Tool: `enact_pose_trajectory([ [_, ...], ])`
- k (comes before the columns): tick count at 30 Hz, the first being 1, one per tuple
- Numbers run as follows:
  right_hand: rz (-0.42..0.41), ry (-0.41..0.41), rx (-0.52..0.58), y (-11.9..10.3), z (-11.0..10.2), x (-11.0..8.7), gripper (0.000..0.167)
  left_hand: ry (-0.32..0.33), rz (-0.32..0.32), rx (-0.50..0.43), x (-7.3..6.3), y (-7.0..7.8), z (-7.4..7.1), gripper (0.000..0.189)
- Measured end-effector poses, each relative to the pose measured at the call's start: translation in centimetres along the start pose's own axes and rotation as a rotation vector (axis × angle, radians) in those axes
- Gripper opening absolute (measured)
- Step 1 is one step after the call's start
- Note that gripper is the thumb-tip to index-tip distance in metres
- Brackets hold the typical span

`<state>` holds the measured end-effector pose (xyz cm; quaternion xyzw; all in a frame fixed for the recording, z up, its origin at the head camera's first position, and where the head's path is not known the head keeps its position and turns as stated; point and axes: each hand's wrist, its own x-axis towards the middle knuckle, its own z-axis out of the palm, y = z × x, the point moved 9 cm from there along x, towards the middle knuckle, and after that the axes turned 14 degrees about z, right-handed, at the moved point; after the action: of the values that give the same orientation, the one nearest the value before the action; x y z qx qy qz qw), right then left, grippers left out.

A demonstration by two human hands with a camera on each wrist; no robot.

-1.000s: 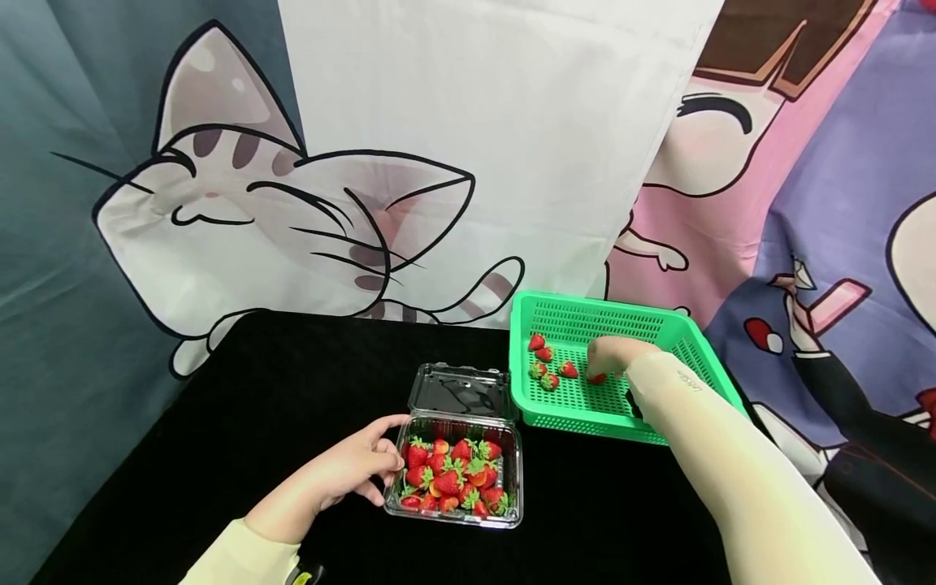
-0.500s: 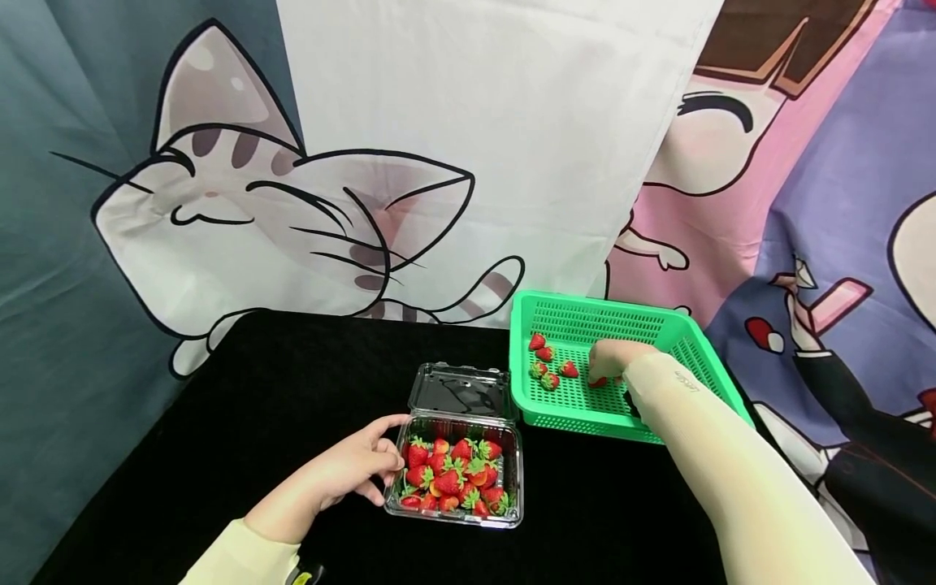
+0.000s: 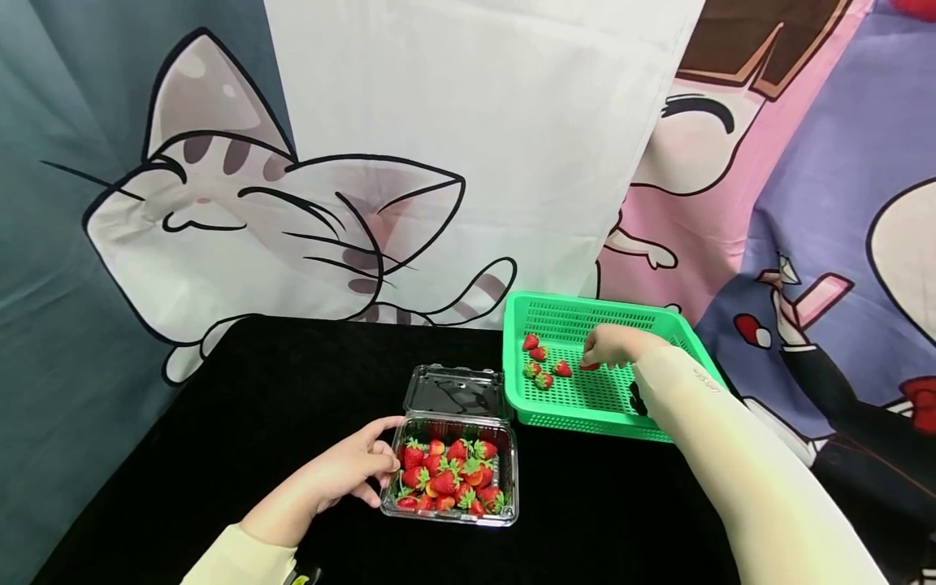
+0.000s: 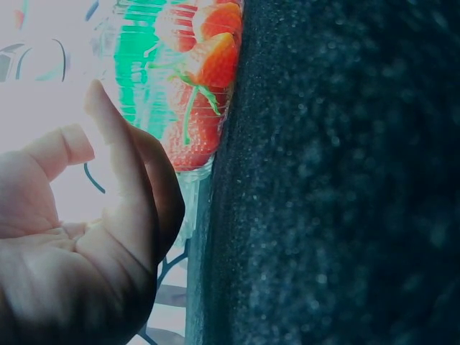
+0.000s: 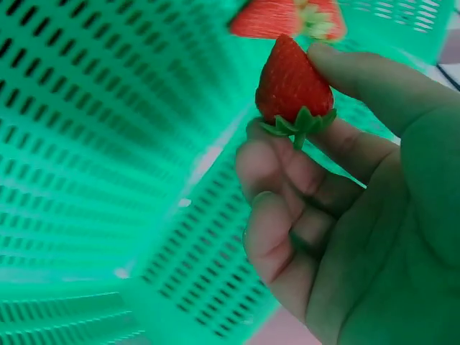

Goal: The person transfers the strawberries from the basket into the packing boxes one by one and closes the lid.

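Red strawberries with green leaves (image 3: 444, 483) fill the clear plastic clamshell box (image 3: 448, 520), whose lid (image 3: 455, 392) lies folded back behind it. My left hand (image 3: 358, 467) holds the box by its left side, fingers spread along the rim. The left wrist view shows that hand (image 4: 108, 208) with curled fingers close by the box wall. Over the green basket (image 3: 585, 418), my right hand (image 3: 617, 345) pinches one strawberry (image 5: 293, 83) between thumb and fingers, its tip pointing up in the right wrist view. Several more strawberries (image 3: 543, 379) lie in the basket's left part.
A black cloth (image 3: 241, 455) covers the table under the box and basket. Behind it hangs a printed curtain (image 3: 556, 146) with cartoon figures. The basket's left wall stands close beside the clamshell's lid.
My right hand has lifted slightly, with the pinched strawberry rising from the basket floor. The head view has shifted a little. My left hand stays at the box.
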<state>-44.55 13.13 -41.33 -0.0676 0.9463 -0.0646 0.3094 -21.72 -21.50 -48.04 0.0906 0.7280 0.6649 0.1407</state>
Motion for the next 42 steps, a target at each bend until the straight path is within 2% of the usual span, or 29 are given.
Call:
enact_pose_trajectory([
  [11,-0.119,0.204,-0.007,-4.6,-4.0,-6.0,0.029,-0.004,0.011,-0.006,0.0,-0.1,0.0,0.075],
  [16,-0.195,0.308,-0.028,-8.1,-3.8,-9.0,0.027,-0.006,0.014,-0.004,0.0,0.0,0.0,0.075],
  [19,-0.25,0.352,-0.054,-10.7,-2.4,-10.7,0.023,-0.007,0.019,0.004,0.1,-0.1,-0.1,0.074],
  [25,-0.427,0.446,-0.135,-15.7,1.5,-14.0,0.016,-0.006,0.019,0.005,0.1,-0.4,-0.1,0.074],
  [28,-0.47,0.474,-0.164,-17.6,3.6,-14.9,0.016,-0.009,0.021,0.005,0.1,-0.3,0.0,0.075],
  [31,-0.497,0.454,-0.189,-19.2,5.9,-14.9,0.018,-0.008,0.022,0.007,0.1,-0.3,0.0,0.075],
  [36,-0.512,0.427,-0.259,-21.3,9.4,-13.8,0.022,-0.004,0.019,0.003,0.1,-0.2,-0.1,0.075],
  [42,-0.515,0.421,-0.278,-22.3,11.8,-12.3,0.02,-0.003,0.016,0.002,0.0,-0.2,0.0,0.074],
])
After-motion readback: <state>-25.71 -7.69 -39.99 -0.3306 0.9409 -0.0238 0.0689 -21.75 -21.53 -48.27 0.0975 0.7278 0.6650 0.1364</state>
